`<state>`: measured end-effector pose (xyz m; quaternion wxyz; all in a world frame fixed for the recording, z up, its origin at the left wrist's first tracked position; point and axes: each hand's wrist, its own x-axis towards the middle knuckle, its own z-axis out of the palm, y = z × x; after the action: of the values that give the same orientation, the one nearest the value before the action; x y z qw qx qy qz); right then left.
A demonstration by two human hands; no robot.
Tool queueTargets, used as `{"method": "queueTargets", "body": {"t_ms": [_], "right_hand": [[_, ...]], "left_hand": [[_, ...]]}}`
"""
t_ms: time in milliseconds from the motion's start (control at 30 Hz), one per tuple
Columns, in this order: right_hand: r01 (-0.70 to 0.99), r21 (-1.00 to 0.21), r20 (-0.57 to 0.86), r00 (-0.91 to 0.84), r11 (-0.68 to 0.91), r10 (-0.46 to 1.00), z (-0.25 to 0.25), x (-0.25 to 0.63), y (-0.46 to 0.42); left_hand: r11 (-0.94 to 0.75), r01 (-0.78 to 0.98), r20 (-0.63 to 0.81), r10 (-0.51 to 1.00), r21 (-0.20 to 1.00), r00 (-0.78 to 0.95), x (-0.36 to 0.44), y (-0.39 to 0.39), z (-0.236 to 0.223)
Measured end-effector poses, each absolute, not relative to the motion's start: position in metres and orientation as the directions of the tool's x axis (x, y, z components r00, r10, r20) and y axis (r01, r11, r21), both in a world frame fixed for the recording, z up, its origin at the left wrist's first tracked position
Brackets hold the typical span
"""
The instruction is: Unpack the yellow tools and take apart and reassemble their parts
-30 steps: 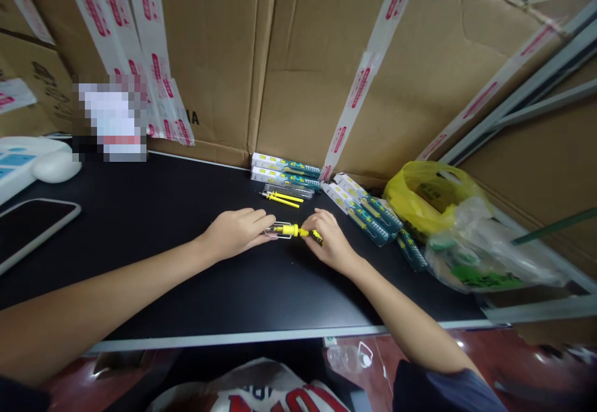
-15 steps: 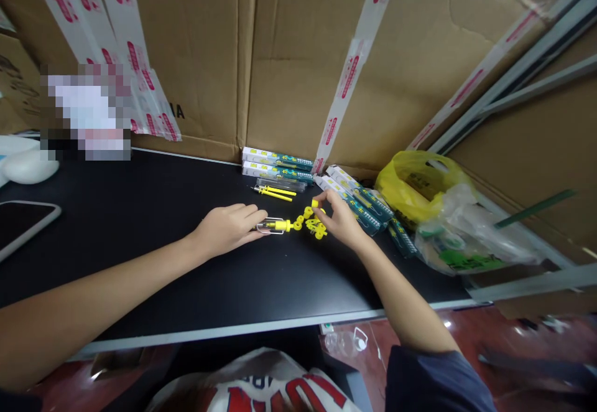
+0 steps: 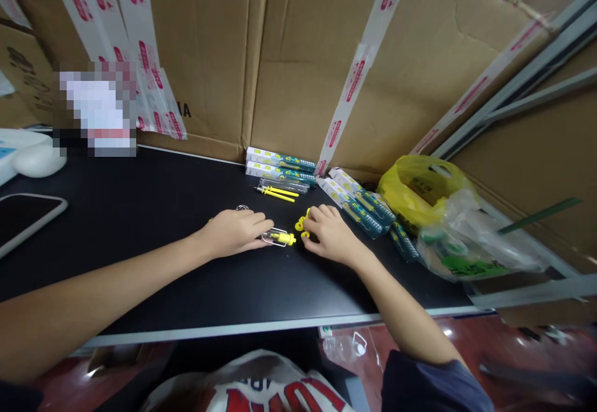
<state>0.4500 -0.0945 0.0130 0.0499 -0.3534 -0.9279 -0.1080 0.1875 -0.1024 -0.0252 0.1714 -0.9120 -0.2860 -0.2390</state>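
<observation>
My left hand (image 3: pixel 236 233) is closed around a spring scale (image 3: pixel 282 238) with a clear tube, a yellow end and a wire loop, pointing right. Part of the tube is covered by my fingers. A thin metal ring or hook (image 3: pixel 241 208) shows above the knuckles. To the right, my right hand (image 3: pixel 333 236) curls its fingers and thumb over a small cluster of yellow ring-like caps (image 3: pixel 300 225), most of them hidden beneath it. A small gap separates the scale's yellow end from the caps.
Behind my hands lie yellow rods (image 3: pixel 280 194), clear tubes (image 3: pixel 284 184) and printed boxes (image 3: pixel 280 169). More boxes (image 3: pixel 359 203) slant at the right, beside a yellow bag (image 3: pixel 410 185) and a clear bag (image 3: pixel 466 250). A phone (image 3: pixel 28 219) rests at left; large cartons (image 3: pixel 200 57) wall the back.
My right hand uncovered the yellow caps, lifting one between thumb and finger, and now is lowered over the cluster again. My left hand still holds the scale, which has tipped slightly.
</observation>
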Motion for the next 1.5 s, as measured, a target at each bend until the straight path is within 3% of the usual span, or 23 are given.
{"method": "queueTargets", "body": {"t_ms": [167, 367, 467, 667, 900, 1233, 1367, 1500], "right_hand": [[0.694, 0.179, 0.216, -0.72, 0.698, 0.66, 0.012, 0.452, -0.09], [0.618, -0.176, 0.226, -0.733, 0.767, 0.642, 0.017, 0.443, -0.101], [0.576, -0.274, 0.261, -0.726, 0.77, 0.636, 0.007, 0.435, -0.104], [0.546, -0.359, 0.33, -0.685, 0.757, 0.65, -0.006, 0.431, -0.103], [0.473, -0.439, 0.4, -0.659, 0.764, 0.637, -0.009, 0.43, -0.102], [0.474, -0.641, 0.393, -0.473, 0.604, 0.788, -0.007, 0.426, -0.108], [0.561, -0.609, 0.323, -0.471, 0.561, 0.821, -0.015, 0.42, -0.111], [0.597, -0.576, 0.371, -0.418, 0.559, 0.829, -0.026, 0.415, -0.11]], "left_hand": [[-0.767, 0.616, 0.539, 0.447, -0.179, 0.714, 0.188, -0.103, -0.025], [-0.743, 0.636, 0.559, 0.444, -0.207, 0.7, 0.188, -0.104, -0.023], [-0.748, 0.631, 0.587, 0.421, -0.205, 0.691, 0.189, -0.105, -0.023], [-0.781, 0.595, 0.592, 0.392, -0.191, 0.704, 0.19, -0.105, -0.028], [-0.87, 0.486, 0.485, 0.392, -0.079, 0.782, 0.19, -0.106, -0.027], [-0.751, 0.66, 0.511, 0.567, -0.002, 0.646, 0.194, -0.107, -0.027], [-0.722, 0.692, 0.515, 0.599, 0.016, 0.613, 0.195, -0.108, -0.027], [-0.721, 0.692, 0.511, 0.588, -0.019, 0.627, 0.197, -0.111, -0.027]]}}
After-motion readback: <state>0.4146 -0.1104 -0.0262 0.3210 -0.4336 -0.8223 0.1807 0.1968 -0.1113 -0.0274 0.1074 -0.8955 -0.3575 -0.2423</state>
